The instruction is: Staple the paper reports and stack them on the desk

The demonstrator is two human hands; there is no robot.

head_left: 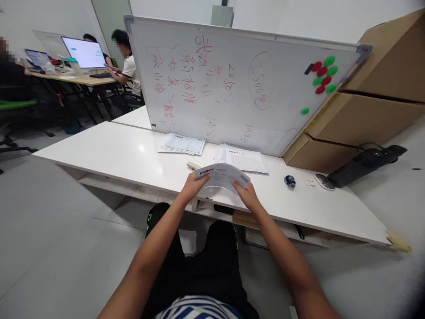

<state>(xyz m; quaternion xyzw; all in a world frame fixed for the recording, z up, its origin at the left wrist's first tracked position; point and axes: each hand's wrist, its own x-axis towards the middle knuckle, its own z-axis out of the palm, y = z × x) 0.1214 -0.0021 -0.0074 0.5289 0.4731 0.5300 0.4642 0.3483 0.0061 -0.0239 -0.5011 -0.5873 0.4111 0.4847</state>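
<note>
Between my two hands a printed paper sheet (222,173) headed "PONY" is bent into an arch over the desk's front edge; whether it is one sheet or several I cannot tell. My left hand (194,185) is closed on its left end, thumb on top. The right end is pinched by my right hand (246,193). Beyond the sheet lie two piles of similar papers: a left paper stack (184,144) and a right paper stack (244,159), both slightly fanned. A small beige object (192,166) sits just behind my left hand, partly hidden by the sheet.
A whiteboard (212,88) with red writing and round magnets stands along the white desk's (116,150) back. Cardboard boxes (365,119) are stacked at right. A black bottle (361,166) lies near a small dark-blue object (290,181). Other people sit at a far table (76,79).
</note>
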